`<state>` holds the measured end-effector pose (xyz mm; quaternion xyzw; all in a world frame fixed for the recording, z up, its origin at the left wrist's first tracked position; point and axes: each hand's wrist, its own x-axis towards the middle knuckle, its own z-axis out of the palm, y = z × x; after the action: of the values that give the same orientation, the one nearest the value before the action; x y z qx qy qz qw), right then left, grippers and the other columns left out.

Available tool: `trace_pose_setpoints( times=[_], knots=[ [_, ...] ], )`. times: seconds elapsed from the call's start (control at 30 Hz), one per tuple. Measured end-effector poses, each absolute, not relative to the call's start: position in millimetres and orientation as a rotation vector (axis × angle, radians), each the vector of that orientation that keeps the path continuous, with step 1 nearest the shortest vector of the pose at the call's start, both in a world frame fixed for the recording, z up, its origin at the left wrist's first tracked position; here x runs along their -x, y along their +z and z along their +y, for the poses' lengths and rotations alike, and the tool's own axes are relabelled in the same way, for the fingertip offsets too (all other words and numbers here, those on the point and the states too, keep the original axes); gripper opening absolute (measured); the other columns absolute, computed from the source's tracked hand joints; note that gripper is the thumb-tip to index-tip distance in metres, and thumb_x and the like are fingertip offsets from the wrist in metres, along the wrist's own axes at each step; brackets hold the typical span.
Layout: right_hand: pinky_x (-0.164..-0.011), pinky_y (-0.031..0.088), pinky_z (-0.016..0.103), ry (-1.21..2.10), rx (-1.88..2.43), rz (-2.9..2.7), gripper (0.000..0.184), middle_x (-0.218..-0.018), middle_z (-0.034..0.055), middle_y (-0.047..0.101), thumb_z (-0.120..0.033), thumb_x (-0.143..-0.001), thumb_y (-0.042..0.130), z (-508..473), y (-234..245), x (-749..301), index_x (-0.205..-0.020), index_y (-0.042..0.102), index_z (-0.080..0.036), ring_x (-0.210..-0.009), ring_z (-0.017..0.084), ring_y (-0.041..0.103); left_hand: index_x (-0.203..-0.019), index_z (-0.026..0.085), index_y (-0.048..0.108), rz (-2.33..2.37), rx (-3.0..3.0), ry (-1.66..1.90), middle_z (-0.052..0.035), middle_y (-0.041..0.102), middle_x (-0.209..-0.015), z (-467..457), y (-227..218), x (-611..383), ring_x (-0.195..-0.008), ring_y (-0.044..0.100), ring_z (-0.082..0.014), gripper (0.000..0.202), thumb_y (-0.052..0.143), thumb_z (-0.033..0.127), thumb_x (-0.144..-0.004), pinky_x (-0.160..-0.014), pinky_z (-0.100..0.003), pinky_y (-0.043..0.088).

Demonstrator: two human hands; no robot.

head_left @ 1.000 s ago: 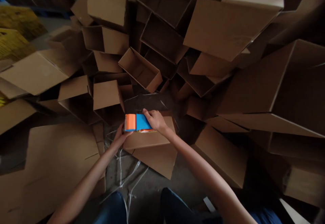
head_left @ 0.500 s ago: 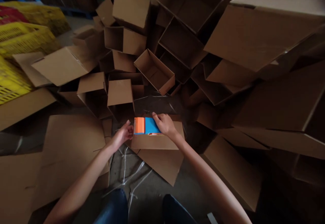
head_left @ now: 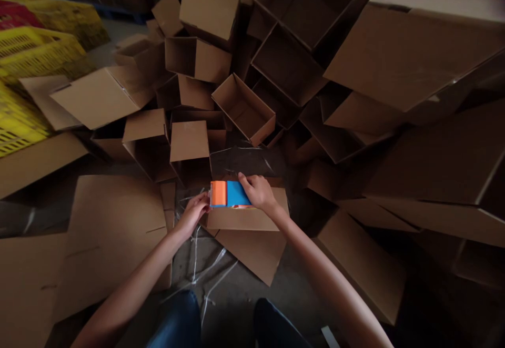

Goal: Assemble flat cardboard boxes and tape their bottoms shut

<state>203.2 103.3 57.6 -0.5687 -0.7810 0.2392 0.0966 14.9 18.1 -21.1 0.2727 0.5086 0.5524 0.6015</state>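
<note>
An orange-and-blue packing tape dispenser (head_left: pixel 229 194) lies level across the top of a cardboard box (head_left: pixel 246 219). My right hand (head_left: pixel 257 190) grips its blue housing from above, fingers curled over the far edge. My left hand (head_left: pixel 193 214) is at the orange end, its fingers against the side. The tape roll is mostly hidden under the housing, with only a thin orange-tinted strip showing along the lower edge.
Many open cardboard boxes (head_left: pixel 244 109) are heaped ahead and to the right. A flattened cardboard sheet (head_left: pixel 110 237) lies to the left, with yellow plastic crates (head_left: pixel 35 48) beyond it. White strapping (head_left: pixel 209 274) lies on the concrete floor near my jeans-covered knees (head_left: pixel 177 321).
The view has swung so that the scene sits further right than one second ago. The dispenser has turned slightly level, and my left hand has shifted around its orange end.
</note>
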Motion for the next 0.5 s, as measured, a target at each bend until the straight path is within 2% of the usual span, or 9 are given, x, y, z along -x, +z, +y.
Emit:
trace_pose_setpoints(
  times=[0.3, 0.5],
  knots=[
    [-0.059, 0.032, 0.029, 0.66, 1.668, -2.328, 0.065, -0.075, 0.013, 0.074, -0.054, -0.102, 0.028, 102, 56, -204, -0.073, 0.075, -0.02, -0.077, 0.025, 0.07, -0.058, 0.018, 0.055, 1.303, -0.715, 1.344, 0.0053, 0.048, -0.054, 14, -20, -21, -0.055, 0.04, -0.0099, 0.039, 0.074, 0.051, -0.064, -0.055, -0.022, 0.03],
    [-0.06, 0.037, 0.029, 0.616, 1.716, -2.336, 0.067, -0.075, 0.0145, 0.074, -0.056, -0.101, 0.027, 101, 55, -205, -0.073, 0.075, -0.019, -0.078, 0.026, 0.071, -0.057, 0.019, 0.052, 1.374, -0.783, 1.38, 0.0056, 0.045, -0.054, 12, -14, -26, -0.056, 0.037, -0.0107, 0.037, 0.07, 0.049, -0.067, -0.055, -0.023, 0.027]
  ],
)
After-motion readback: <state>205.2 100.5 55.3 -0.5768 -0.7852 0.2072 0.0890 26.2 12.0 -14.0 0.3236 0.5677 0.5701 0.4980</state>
